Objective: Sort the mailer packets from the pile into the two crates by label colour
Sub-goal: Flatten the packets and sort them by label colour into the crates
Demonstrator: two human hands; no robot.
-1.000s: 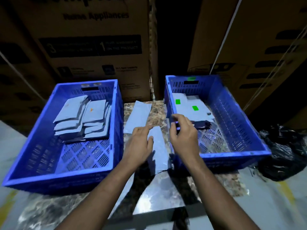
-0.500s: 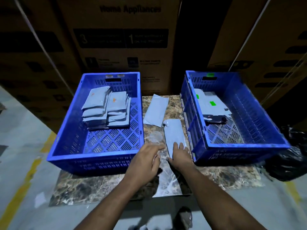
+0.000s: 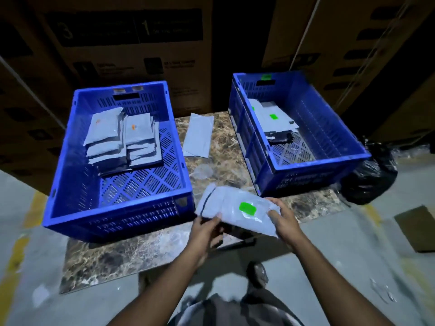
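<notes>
Both hands hold up a grey mailer packet (image 3: 233,208) with a green label facing me, above the marble slab between the crates. My left hand (image 3: 206,228) grips its near left edge, and my right hand (image 3: 283,220) grips its right end. The left blue crate (image 3: 70,184) holds stacked grey packets with orange labels (image 3: 122,137). Inside the right blue crate (image 3: 317,165) lie packets with green labels (image 3: 273,118). One more grey packet (image 3: 197,135) lies label-down on the slab between the crates.
The marble slab (image 3: 131,257) sits on a grey floor. Large cardboard boxes (image 3: 131,43) stand behind the crates. A black plastic bag (image 3: 369,180) lies right of the right crate. A cardboard piece (image 3: 416,227) lies on the floor at the right. My shoe (image 3: 257,274) is below.
The packet that lay flat on the slab under my hands has been lifted and turned over, showing its green label. The view has pulled back from the crates.
</notes>
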